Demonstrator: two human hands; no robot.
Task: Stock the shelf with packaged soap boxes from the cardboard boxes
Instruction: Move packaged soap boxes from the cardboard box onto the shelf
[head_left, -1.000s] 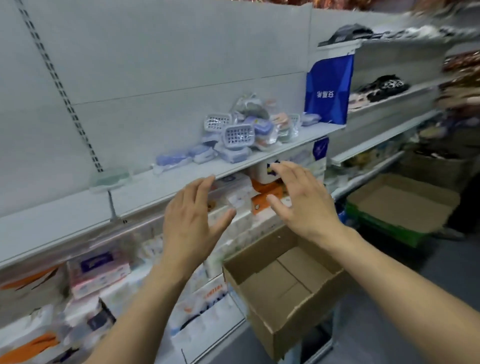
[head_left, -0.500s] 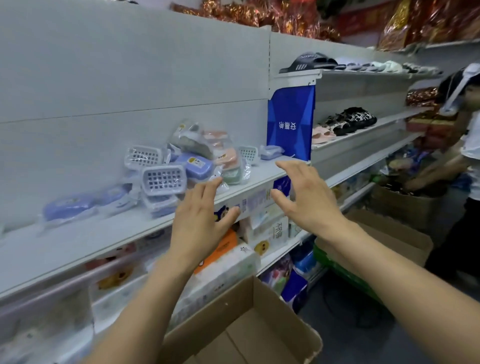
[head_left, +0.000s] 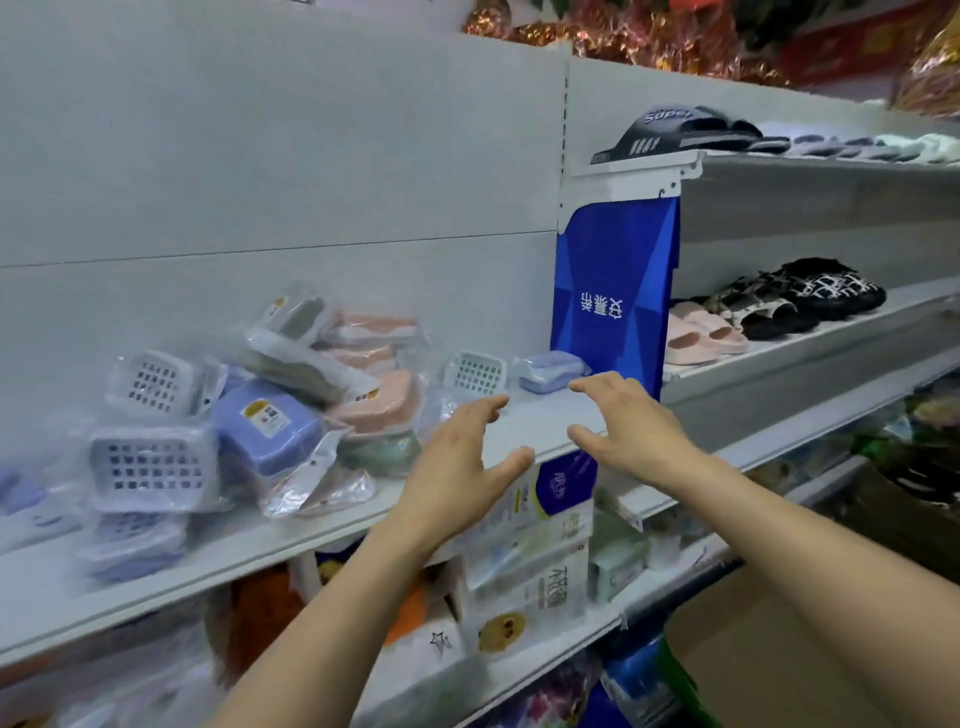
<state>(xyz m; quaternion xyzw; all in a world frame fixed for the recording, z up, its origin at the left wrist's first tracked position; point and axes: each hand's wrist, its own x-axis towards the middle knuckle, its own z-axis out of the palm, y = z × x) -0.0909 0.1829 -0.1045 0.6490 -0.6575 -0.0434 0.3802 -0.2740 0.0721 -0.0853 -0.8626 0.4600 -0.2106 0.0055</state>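
Note:
Both my hands are raised in front of the white shelf (head_left: 540, 431), empty, with fingers spread. My left hand (head_left: 460, 465) hovers over the shelf's front edge, just right of a heap of bagged plastic soap boxes (head_left: 270, 415) in lilac, pink and white. My right hand (head_left: 631, 426) is near a bare stretch of the shelf. Behind the hands lie a white slotted soap box (head_left: 475, 373) and a lilac soap box (head_left: 550, 370) against the back wall. No cardboard box is in view.
A blue bag (head_left: 613, 301) hangs at the shelf's right end. Slippers (head_left: 769, 306) fill the shelves to the right. Tissue packs (head_left: 530, 571) stand on the shelf below. Gold and red decorations top the unit.
The view has swung up and right, and the cardboard box has dropped out of sight. Both hands rose from the lower shelf level to the soap box shelf, still empty and spread.

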